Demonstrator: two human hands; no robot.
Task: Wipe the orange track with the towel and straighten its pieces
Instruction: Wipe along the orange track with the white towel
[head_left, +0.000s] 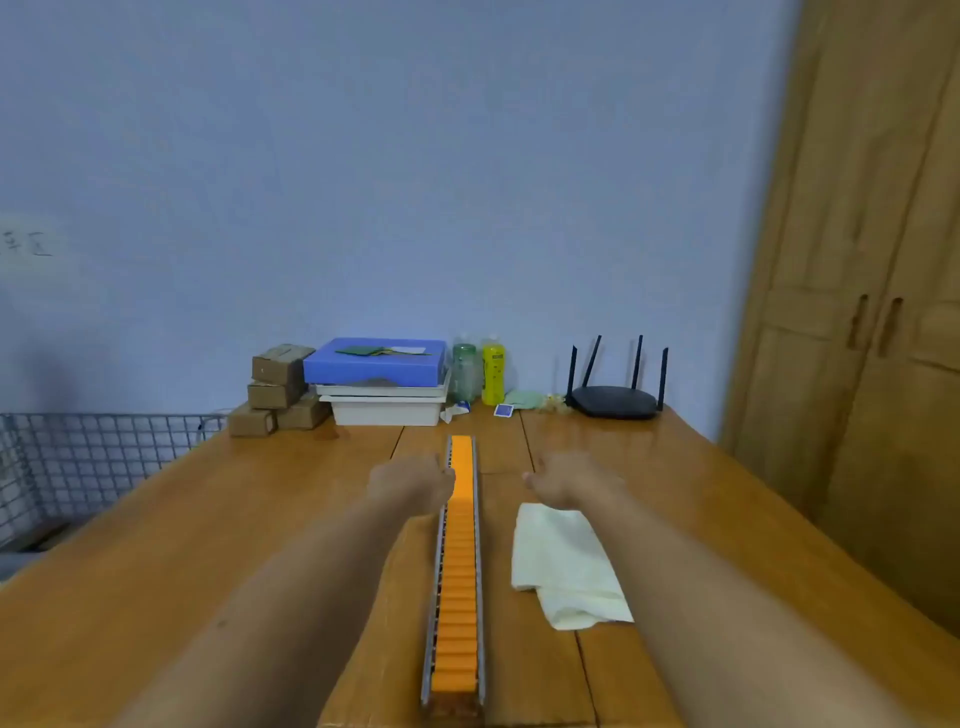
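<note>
Head view, both hands reaching out.
Left hand (410, 483) touching track (460, 571) on its right; towel (561, 566) just behind right hand (571, 478); fingers too blurry to tell grip.

I see both bare forearms stretched straight ahead, nearly parallel, backs up, the left hand (410, 486) blurred with its fingers out of sight, the right hand (571, 478) relaxed, thumb splayed inward.
</note>
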